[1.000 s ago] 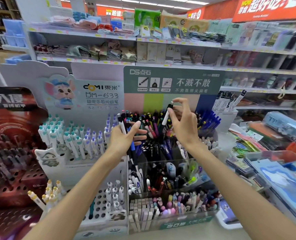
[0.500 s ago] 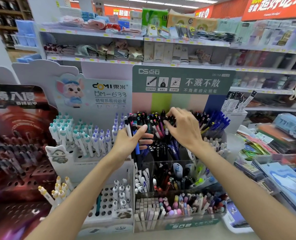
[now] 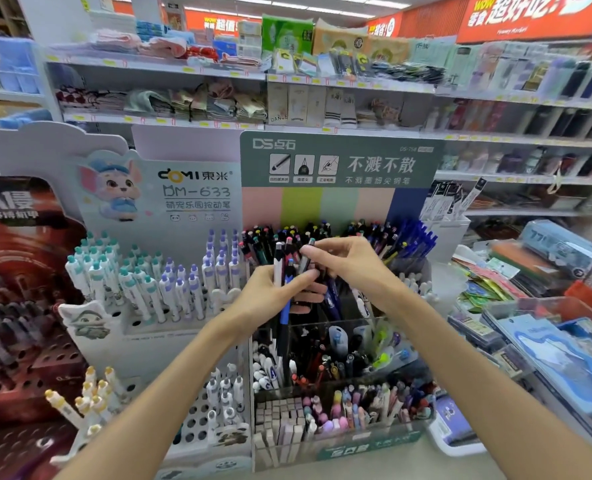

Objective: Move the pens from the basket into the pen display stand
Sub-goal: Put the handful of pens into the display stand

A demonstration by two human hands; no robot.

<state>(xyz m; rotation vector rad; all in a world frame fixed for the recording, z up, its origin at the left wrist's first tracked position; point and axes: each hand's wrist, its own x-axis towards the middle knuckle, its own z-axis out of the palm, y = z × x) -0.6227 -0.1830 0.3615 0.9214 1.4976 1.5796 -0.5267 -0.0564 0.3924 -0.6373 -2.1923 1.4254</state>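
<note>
While your left hand (image 3: pixel 273 292) is clamped around a small bunch of upright pens (image 3: pixel 282 271) (white one, blue one, a dark one or two), your right hand (image 3: pixel 350 261) is pinching the top end of a slim grey-and-dark pen (image 3: pixel 306 259) out of that same bunch. So the pen you care about sits directly between your hands, touching both, just in front of the green-and-pastel tiered pen display stand (image 3: pixel 336 209).

Long axis is close to vertical, leaning slightly to the right at the top, clicker end up and tip buried down in your left fist. My guess is you're mid-transfer: pull one out with the right, drop it in a slot.

The back row of dark pens with coloured caps (image 3: pixel 287 235) sits just behind and above your right fingers, so the right hand is clearly the nearer one for the drop. Keep the pen tip-down; those rows look packed, so finding a free hole could be fiddly. No basket visible from this angle.
</note>
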